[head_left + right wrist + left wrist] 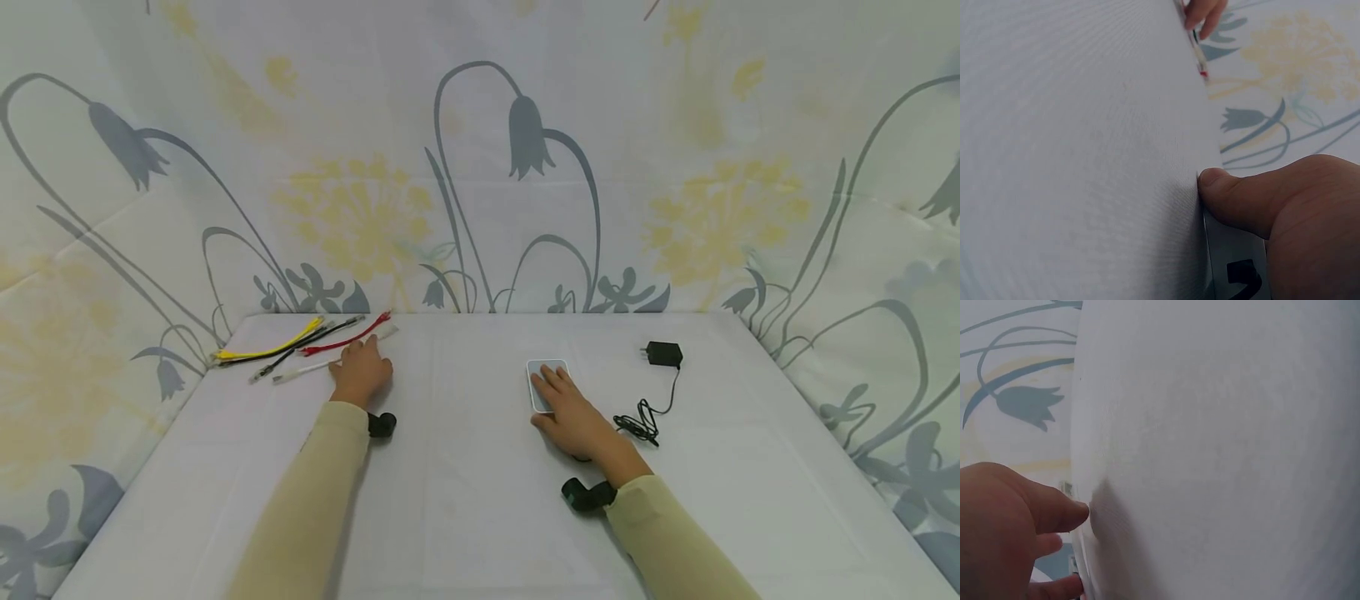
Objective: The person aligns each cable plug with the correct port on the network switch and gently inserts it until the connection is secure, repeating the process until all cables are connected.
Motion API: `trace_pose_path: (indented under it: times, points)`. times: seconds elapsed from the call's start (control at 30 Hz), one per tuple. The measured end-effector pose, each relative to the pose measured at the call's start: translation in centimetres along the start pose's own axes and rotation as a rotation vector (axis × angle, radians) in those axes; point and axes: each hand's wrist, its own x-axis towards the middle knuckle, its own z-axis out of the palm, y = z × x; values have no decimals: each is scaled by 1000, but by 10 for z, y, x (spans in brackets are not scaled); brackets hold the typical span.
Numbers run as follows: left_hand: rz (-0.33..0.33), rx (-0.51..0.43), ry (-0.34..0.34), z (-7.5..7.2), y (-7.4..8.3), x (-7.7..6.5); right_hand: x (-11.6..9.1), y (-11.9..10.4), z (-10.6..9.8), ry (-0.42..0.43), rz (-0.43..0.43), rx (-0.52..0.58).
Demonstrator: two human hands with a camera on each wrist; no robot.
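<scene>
At the table's back left, my left hand (362, 369) lies over the middle of a white cable (303, 372), whose two ends show on either side of the fingers. In the left wrist view the thumb (1063, 512) touches the tabletop, apart from the other fingers; the cable under them is hidden. My right hand (576, 418) rests with fairly straight fingers on a small flat rectangular device with a white rim and grey top (535, 389), right of the table's middle. The right wrist view shows that thumb (1241, 197) stretched out; most of the device is hidden there.
Beside the left hand lie a red cable (352, 339), a yellow cable (273, 343) and black cables (300, 343). A black power adapter (663, 354) with a coiled cord (639, 423) lies right of the device. A flower-patterned cloth (487, 225) stands behind the white table (465, 500).
</scene>
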Motion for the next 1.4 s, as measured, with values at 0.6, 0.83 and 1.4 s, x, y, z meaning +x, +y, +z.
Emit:
trace_pose_path:
  times: [0.6,0.83,1.4]
  points:
    - [35,141,107,3,18,-10,-1,0,-1,11,-3,5]
    - [84,146,133,7,21,-11,0,1,0,5,2,8]
    - [127,19,163,19,21,-13,0,1,0,-3,3,13]
